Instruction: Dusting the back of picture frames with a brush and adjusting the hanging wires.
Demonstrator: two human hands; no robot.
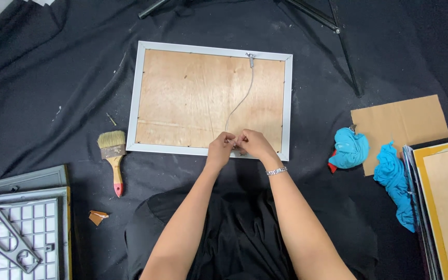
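A silver picture frame (138, 93) lies face down on black cloth, its plywood backing (193, 98) up. A thin hanging wire (245, 96) runs from a small metal fitting (250, 56) on the far edge down to the near edge. My left hand (221, 149) and my right hand (254, 144) meet at the frame's near edge, fingers pinched together on the wire's lower end. A metal bracelet (276, 170) is on my right wrist. What lies under the fingertips is hidden.
A paintbrush (113, 155) with a red-tipped handle lies left of the frame. Grey plastic frames (22, 228) are stacked at the lower left. Blue cloths (351, 148), a cardboard sheet (405, 122) and a yellow-edged frame (444, 202) sit at the right. Tripod legs (338, 31) cross the top.
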